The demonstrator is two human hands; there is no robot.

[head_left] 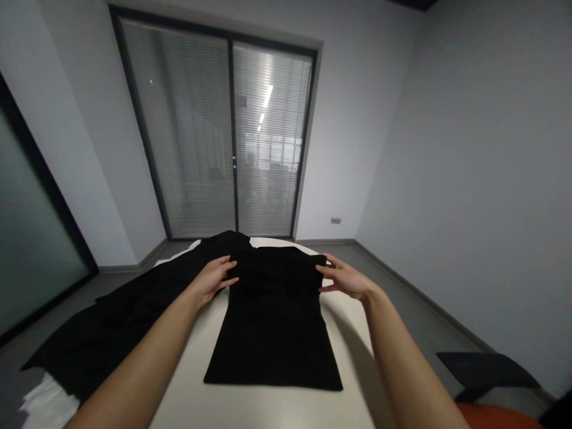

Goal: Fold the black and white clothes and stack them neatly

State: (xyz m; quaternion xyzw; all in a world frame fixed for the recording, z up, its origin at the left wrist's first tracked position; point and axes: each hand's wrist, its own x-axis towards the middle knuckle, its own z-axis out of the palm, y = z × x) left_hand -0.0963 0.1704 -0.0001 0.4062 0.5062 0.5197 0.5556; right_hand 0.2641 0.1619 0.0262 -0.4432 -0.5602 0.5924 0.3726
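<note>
A black piece of cloth (274, 339) lies on the pale table (196, 387), its near edge straight and its far part folded over in a raised band. My left hand (214, 279) grips the left side of that band, thumb and fingers at the edge. On the opposite side, my right hand (344, 277) pinches the right edge of the same band. Both hands are at about the same height, with the cloth stretched between them. Whether it is a garment, and of which kind, I cannot tell.
A heap of black cloth (134, 304) covers the table's left side and hangs over its edge, with white material (49, 402) beneath. At the lower right stands a chair with a black armrest (487, 368) and orange seat (500, 417). Glass panels with blinds (196, 137) stand behind.
</note>
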